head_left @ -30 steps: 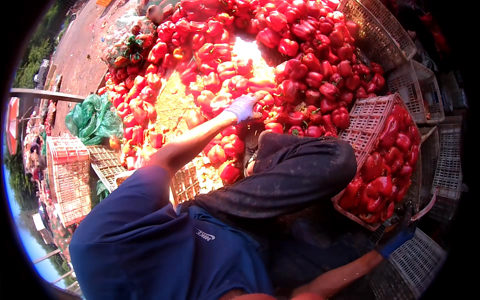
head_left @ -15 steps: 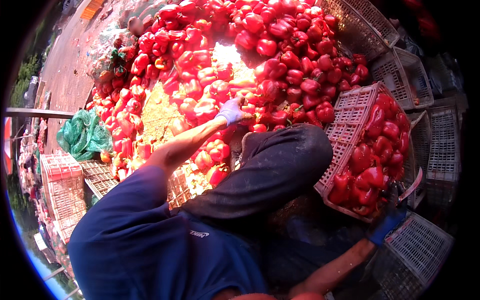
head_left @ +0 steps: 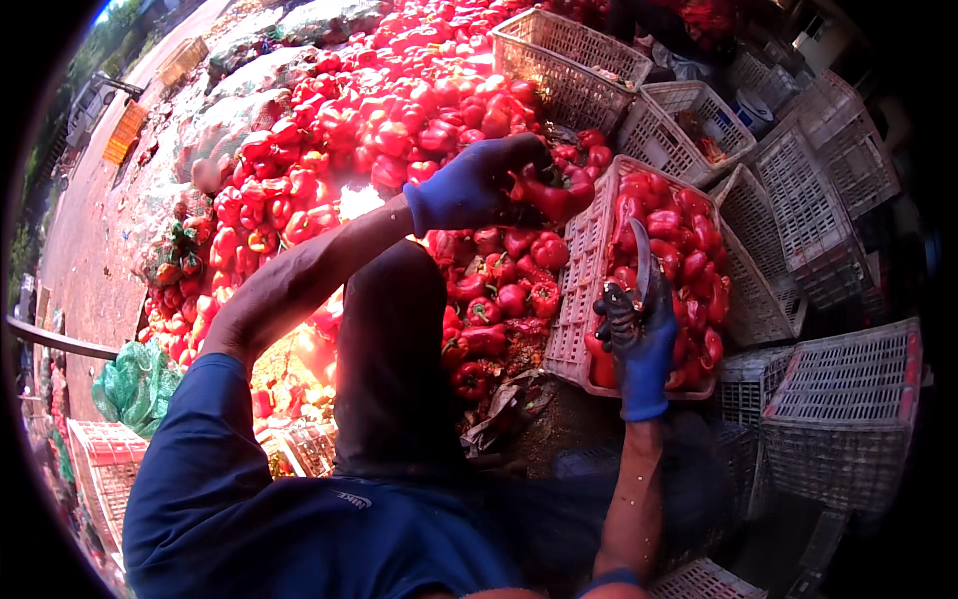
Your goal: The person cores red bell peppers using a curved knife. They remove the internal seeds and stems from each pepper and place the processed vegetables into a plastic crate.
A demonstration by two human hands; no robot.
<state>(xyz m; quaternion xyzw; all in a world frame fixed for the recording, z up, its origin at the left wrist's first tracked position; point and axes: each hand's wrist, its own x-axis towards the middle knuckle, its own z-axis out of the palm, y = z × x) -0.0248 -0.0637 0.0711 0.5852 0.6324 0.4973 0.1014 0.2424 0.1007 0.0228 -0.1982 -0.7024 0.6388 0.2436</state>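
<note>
A red bell pepper [head_left: 557,196] is gripped in my left hand [head_left: 479,184], which wears a blue glove. That hand is raised over the edge of the pepper heap [head_left: 419,125], just beside a crate. My right hand [head_left: 639,344], also gloved in blue with dark fingers, is closed round a knife [head_left: 642,256]. The knife's handle is mostly hidden in the fingers, and its curved blade points up and away from me. Under the right hand stands a pale pink plastic crate [head_left: 577,324] filled with red peppers [head_left: 689,240].
Several slatted crates stand on the right, among them a grey stack [head_left: 848,399]. Another pale crate [head_left: 569,75] sits behind the heap. Mesh sacks [head_left: 225,140] line the far left, and a green net [head_left: 137,384] lies nearer. My bent knee [head_left: 394,299] is beside the heap.
My left hand has risen from the heap and moved right with a red pepper. My right hand has come up over the crate with the knife. The view has shifted to the right.
</note>
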